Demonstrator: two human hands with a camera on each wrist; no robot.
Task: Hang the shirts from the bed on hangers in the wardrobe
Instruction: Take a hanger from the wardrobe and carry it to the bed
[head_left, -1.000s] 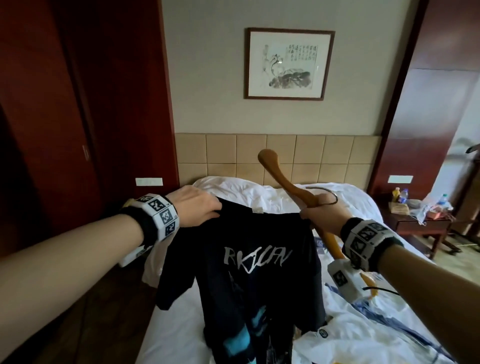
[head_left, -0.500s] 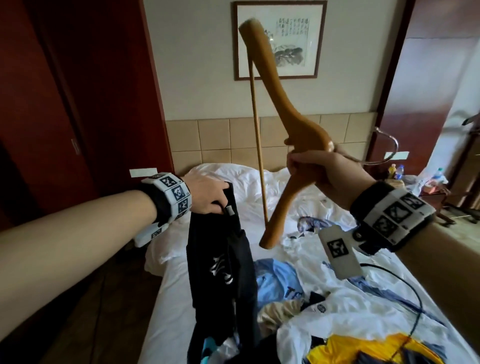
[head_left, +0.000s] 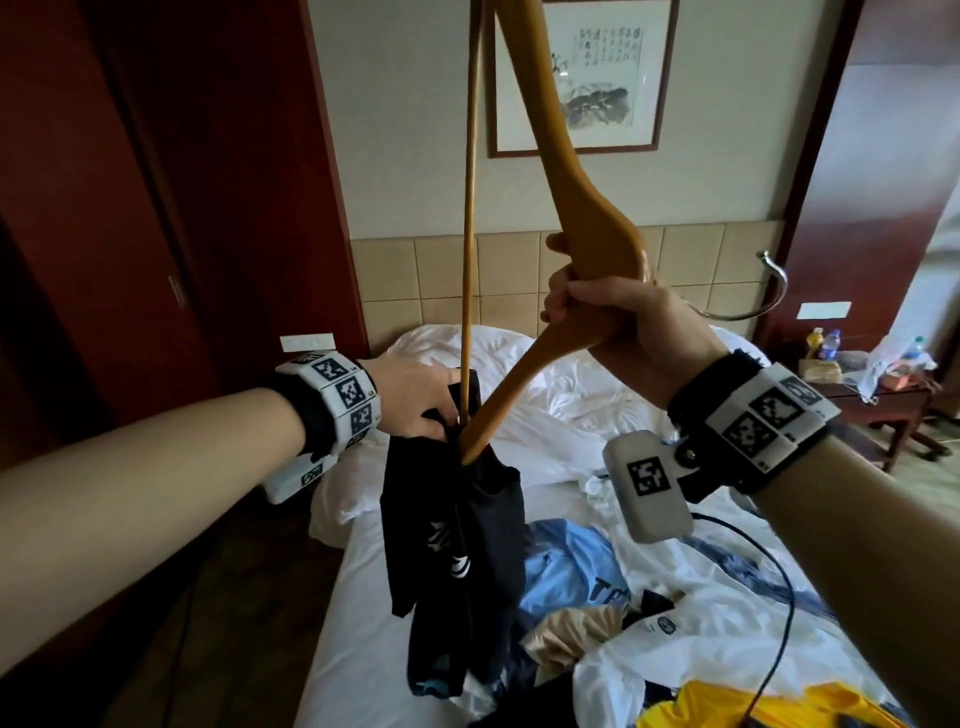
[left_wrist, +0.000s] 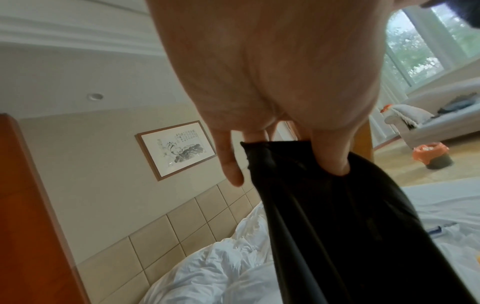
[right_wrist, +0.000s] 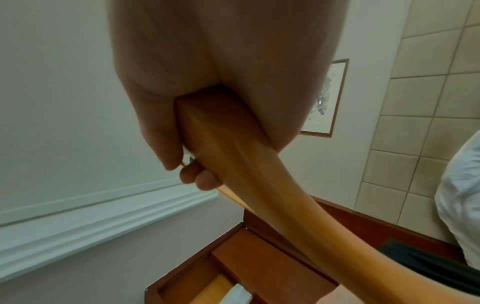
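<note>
- While bunched at the collar in the left hand (head_left: 415, 397) above the bed (head_left: 545, 415), black shirt (head_left: 457, 540) takes one hanger (head_left: 587, 228) arm.
- Right hand (head_left: 623, 325) fisted round hanger middle.
- Next, probably: feeding the other arm through, without stretching the neck.

Bed (head_left: 363, 597): white sheet, rumpled white duvet (head_left: 561, 395) bunched at the head end, behind and below the left hand's (head_left: 415, 397) grip on the black shirt (head_left: 457, 545). Lying on the sheet below the right hand's (head_left: 628, 327) grip on the hanger (head_left: 582, 197): a light blue shirt (head_left: 576, 566) beside the black shirt's hanging hem, a tan garment (head_left: 566, 634), a white shirt (head_left: 691, 639) and a yellow garment (head_left: 727, 709) at the near edge. A black cable (head_left: 779, 623) trails over the white shirt.
</note>
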